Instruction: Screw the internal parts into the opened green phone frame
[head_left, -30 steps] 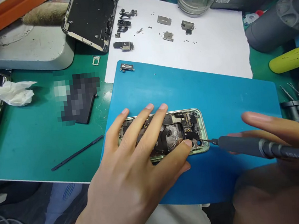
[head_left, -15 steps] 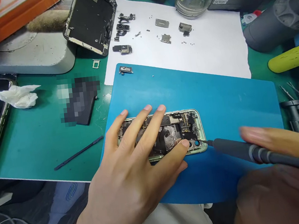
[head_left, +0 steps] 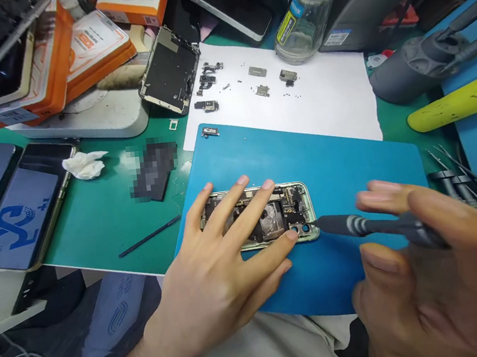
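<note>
An opened phone body (head_left: 293, 209) with exposed boards lies on a blue mat (head_left: 304, 154). My left hand (head_left: 225, 259) rests flat on it, fingers spread over the innards and thumb near the camera holes. My right hand (head_left: 436, 271) grips a dark grey screwdriver (head_left: 363, 226). Its tip sits at the phone's right end, beside the camera holes.
A white sheet (head_left: 324, 101) behind the mat carries several small parts and screws. A detached screen (head_left: 169, 69), glass jar (head_left: 302, 18), crumpled tissue (head_left: 83, 164), black spudger (head_left: 148, 237) and other phones (head_left: 15, 207) lie around. Tweezers (head_left: 459, 172) and a yellow tool (head_left: 452, 102) are on the right.
The view has pulled back and up, showing more of the bench. My right hand has come forward and higher along the screwdriver. My left hand stays flat on the phone.
</note>
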Demonstrator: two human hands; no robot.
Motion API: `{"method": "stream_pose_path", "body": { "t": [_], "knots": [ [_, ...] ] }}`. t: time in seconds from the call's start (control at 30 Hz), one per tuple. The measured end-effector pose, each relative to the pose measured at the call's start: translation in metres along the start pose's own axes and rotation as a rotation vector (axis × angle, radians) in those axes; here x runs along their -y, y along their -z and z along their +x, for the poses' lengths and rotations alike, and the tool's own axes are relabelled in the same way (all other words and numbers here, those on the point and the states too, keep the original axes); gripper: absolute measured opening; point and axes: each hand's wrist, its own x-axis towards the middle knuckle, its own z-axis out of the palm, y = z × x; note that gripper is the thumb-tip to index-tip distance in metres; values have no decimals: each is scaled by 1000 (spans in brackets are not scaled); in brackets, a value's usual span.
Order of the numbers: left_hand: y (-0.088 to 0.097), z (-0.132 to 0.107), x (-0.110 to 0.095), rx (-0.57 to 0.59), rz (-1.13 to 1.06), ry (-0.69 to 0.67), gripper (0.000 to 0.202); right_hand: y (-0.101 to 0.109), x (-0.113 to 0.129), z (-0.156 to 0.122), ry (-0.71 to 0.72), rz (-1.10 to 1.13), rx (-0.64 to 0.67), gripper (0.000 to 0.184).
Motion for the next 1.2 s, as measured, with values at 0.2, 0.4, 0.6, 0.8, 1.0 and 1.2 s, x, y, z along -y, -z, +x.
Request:
{"method": "stream_pose_path", "body": {
  "t": [0.2,0.4,0.6,0.8,1.0,1.2],
  "knots": [
    [-4,0,-2,-86,-4,-13,33,-17,3,10,73,85,-32,77],
    [-11,-2,-3,-185,-16,35,35,-12,10,11,69,81,-136,74],
    [-10,-2,-4,-189,0,15,33,28,-1,19,-424,50,-270,55],
    [1,-5,1,-162,118,-20,32,52,-35,11,-463,-43,-14,61],
    [3,-2,12,-83,145,101,46,54,-43,44,-476,17,120,54],
    [0,2,18,-37,23,116,51,27,-60,106,-495,252,86,55]
  ]
}}
